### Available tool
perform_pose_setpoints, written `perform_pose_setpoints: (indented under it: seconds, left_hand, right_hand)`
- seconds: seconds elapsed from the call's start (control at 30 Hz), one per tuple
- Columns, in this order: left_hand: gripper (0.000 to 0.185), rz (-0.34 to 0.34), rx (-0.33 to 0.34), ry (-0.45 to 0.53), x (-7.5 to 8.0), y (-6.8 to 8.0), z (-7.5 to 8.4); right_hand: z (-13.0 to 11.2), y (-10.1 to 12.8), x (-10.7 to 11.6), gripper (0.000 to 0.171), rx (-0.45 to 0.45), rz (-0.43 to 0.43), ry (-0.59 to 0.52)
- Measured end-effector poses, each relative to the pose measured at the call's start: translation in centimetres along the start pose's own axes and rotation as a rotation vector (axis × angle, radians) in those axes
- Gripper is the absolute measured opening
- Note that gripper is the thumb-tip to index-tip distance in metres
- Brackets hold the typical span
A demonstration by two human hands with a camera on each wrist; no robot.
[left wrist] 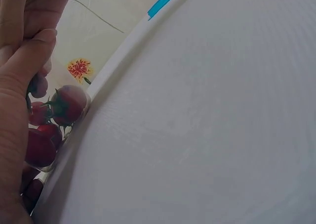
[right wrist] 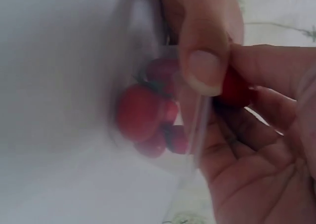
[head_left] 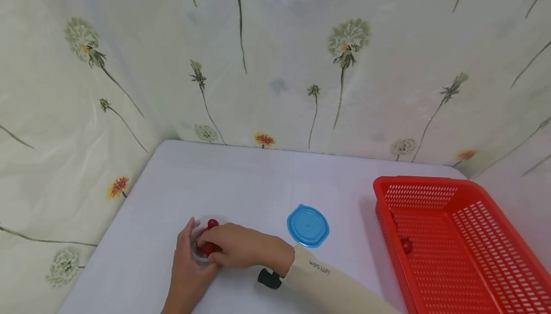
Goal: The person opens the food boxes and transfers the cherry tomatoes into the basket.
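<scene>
Steadying tub (head_left: 202, 254), left hand (head_left: 186, 266) cups its side; right hand (head_left: 234, 246) above pinches tomato (right wrist: 236, 89) over the opening

A white table (head_left: 258, 180) stands against cream walls (head_left: 275, 55) printed with dandelions.

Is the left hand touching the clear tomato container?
Touching. The head view shows the left hand wrapped against the side of the clear container of cherry tomatoes; in the left wrist view its fingers lie on the container wall.
</scene>
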State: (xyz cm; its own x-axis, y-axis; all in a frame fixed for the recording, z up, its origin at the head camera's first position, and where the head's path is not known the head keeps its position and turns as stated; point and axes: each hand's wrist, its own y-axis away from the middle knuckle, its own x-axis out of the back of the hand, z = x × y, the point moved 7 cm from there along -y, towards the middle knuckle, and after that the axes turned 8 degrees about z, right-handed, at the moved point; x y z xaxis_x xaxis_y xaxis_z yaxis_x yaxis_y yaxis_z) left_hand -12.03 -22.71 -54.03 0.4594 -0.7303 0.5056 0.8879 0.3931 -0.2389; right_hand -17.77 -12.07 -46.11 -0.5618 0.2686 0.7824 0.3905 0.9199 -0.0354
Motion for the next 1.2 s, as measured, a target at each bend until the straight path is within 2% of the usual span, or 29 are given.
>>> perform_pose_setpoints:
  seconds: [0.13, 0.27, 0.43, 0.57, 0.67, 0.77, 0.87, 1.03, 1.1, 1.2]
  left_hand:
    - [0.110, -0.008, -0.001, -0.008, -0.2, -0.1, 0.2]
    - [0.110, -0.004, -0.011, 0.005, -0.3, -0.1, 0.3]
    - [0.115, -0.007, -0.006, 0.003, -0.4, 0.0, 0.3]
    - [0.118, -0.010, 0.015, 0.010, -0.7, 0.2, 0.1]
    - [0.120, -0.009, 0.018, -0.001, -0.5, 0.3, 0.2]
    - [0.123, -0.008, 0.028, -0.024, -0.2, 0.2, 0.5]
    - [0.124, 0.002, 0.050, -0.022, 0.1, 0.2, 0.4]
    - [0.124, -0.015, 0.092, -0.019, -0.3, 0.2, 0.2]
    - [0.125, -0.019, 0.099, -0.027, -0.4, 0.2, 0.1]
    - [0.126, -0.006, 0.103, -0.036, -0.1, 0.1, -0.1]
  right_hand:
    - [0.4, 0.5, 0.3, 0.034, -0.036, 0.061, -0.046]
    - [0.2, 1.1, 0.9, 0.038, -0.022, 0.122, -0.113]
    - [0.0, 1.5, 2.3, 0.041, -0.013, 0.180, -0.122]
    - [0.0, 1.5, 3.5, 0.030, -0.009, 0.166, -0.054]
    - [0.0, 1.6, 4.4, 0.025, 0.005, 0.140, 0.089]
    - [-0.1, 2.2, 5.3, 0.031, 0.009, 0.122, 0.216]
    - [0.4, 3.4, 6.2, 0.040, -0.036, 0.100, 0.218]
    - [2.2, 7.4, 7.2, 0.049, -0.212, 0.043, 0.016]
    - [2.7, 9.3, 7.8, 0.045, -0.255, 0.056, -0.024]
    - [3.1, 11.8, 9.4, 0.036, -0.244, 0.144, -0.025]
